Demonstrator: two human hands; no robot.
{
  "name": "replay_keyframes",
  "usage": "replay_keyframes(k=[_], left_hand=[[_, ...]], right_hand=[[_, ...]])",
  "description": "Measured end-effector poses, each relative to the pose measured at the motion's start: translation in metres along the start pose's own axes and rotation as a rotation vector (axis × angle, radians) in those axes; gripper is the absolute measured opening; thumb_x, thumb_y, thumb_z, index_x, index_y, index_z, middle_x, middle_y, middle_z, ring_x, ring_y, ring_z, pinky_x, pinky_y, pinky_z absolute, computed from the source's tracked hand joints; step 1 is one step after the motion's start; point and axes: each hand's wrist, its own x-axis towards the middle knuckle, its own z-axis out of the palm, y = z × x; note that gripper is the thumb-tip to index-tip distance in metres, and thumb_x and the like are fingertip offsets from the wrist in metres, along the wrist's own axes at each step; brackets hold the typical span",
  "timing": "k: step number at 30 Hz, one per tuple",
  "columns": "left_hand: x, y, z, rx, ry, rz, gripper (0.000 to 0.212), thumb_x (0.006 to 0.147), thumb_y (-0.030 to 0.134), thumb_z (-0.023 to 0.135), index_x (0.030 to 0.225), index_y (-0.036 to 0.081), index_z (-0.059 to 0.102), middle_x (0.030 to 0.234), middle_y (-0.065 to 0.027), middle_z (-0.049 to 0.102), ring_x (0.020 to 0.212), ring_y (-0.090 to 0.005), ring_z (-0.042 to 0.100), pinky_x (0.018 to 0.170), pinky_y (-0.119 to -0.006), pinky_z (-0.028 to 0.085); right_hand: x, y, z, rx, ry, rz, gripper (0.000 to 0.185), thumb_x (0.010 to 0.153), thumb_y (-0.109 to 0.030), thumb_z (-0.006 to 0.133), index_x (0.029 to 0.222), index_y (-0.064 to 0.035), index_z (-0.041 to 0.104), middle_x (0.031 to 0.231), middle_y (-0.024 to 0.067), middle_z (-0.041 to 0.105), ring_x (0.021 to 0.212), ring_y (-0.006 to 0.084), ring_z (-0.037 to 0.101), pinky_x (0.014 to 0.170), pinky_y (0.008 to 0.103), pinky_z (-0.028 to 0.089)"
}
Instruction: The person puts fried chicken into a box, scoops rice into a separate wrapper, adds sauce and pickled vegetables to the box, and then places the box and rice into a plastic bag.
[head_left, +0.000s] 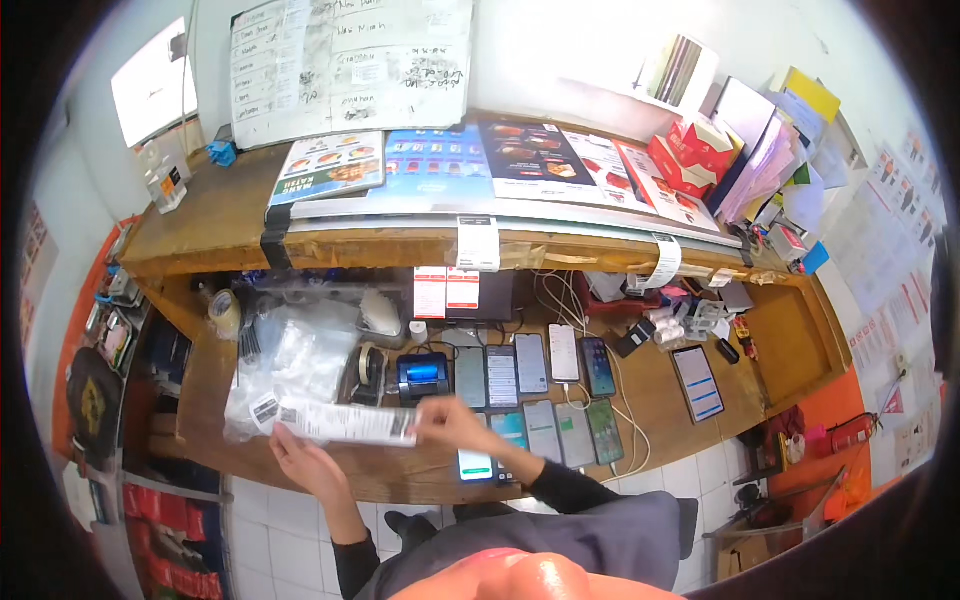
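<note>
A long printed paper receipt (341, 423) stretches sideways between my two hands, above the front of the wooden desk (390, 476). My left hand (306, 461) holds its left end, where the strip bends over. At its right end, the fingers of my right hand (450, 424) pinch the paper. Clear plastic bags (300, 349) lie behind the left part of the receipt. Past its right part stand a small blue-and-black receipt printer (422, 375) and a black tape dispenser (369, 375). Several smartphones (532, 364) lie in rows right of the printer, some close to my right forearm.
A tablet (697, 382) lies on the desk's right side. White charging cables (626, 405) run among the phones. Over the desk, a wooden shelf (375, 251) carries menus (439, 161) and hanging paper slips (478, 244). A roll of clear tape (223, 311) stands at the back left.
</note>
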Motion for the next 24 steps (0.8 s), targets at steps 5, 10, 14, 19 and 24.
replay_keyframes(k=[5,10,14,19,24], left_hand=[[0.005,-0.020,-0.018,0.237,-0.433,0.029,0.010,0.094,0.010,0.057,0.097,0.001,0.057,0.095,-0.0032,0.057,0.092,-0.0115,0.055,0.080,-0.027,0.045],[-0.012,-0.028,-0.036,0.729,-0.679,0.125,0.012,0.089,0.006,0.063,0.080,0.004,0.055,0.077,0.0014,0.055,0.080,-0.0089,0.054,0.071,-0.025,0.043],[0.016,0.026,-0.093,0.878,-0.460,0.257,0.014,0.079,0.000,0.066,0.088,0.004,0.056,0.081,-0.0050,0.059,0.075,-0.0131,0.055,0.068,-0.027,0.045],[0.059,0.098,-0.180,0.818,-0.260,0.228,0.030,0.083,0.000,0.064,0.112,0.004,0.054,0.105,-0.0071,0.064,0.101,-0.0178,0.061,0.088,-0.031,0.048],[0.101,0.184,-0.267,0.790,-0.071,0.263,0.033,0.087,0.005,0.063,0.119,0.008,0.056,0.108,-0.0071,0.065,0.105,-0.0159,0.059,0.084,-0.030,0.047]], right_hand=[[0.090,-0.090,-0.066,-0.176,0.568,-0.380,0.015,0.087,-0.011,0.066,0.096,0.0002,0.064,0.083,0.0091,0.065,0.076,0.0134,0.061,0.070,0.0283,0.049],[0.178,-0.139,-0.137,-0.845,0.711,-0.621,0.018,0.084,-0.001,0.057,0.102,-0.0014,0.063,0.092,0.0166,0.062,0.090,0.0318,0.060,0.080,0.0403,0.047],[0.207,-0.130,-0.100,-1.083,0.915,-0.626,0.027,0.079,-0.001,0.058,0.105,-0.0048,0.065,0.107,0.0212,0.059,0.109,0.0354,0.052,0.088,0.0448,0.045],[0.203,-0.094,-0.096,-1.329,0.748,-0.555,0.033,0.085,-0.004,0.042,0.111,0.0002,0.062,0.112,0.0240,0.060,0.107,0.0389,0.055,0.094,0.0461,0.043],[0.181,-0.086,-0.109,-1.726,0.927,-0.573,0.032,0.098,-0.017,0.039,0.117,0.0012,0.056,0.119,0.0240,0.055,0.110,0.0387,0.053,0.093,0.0448,0.043]])
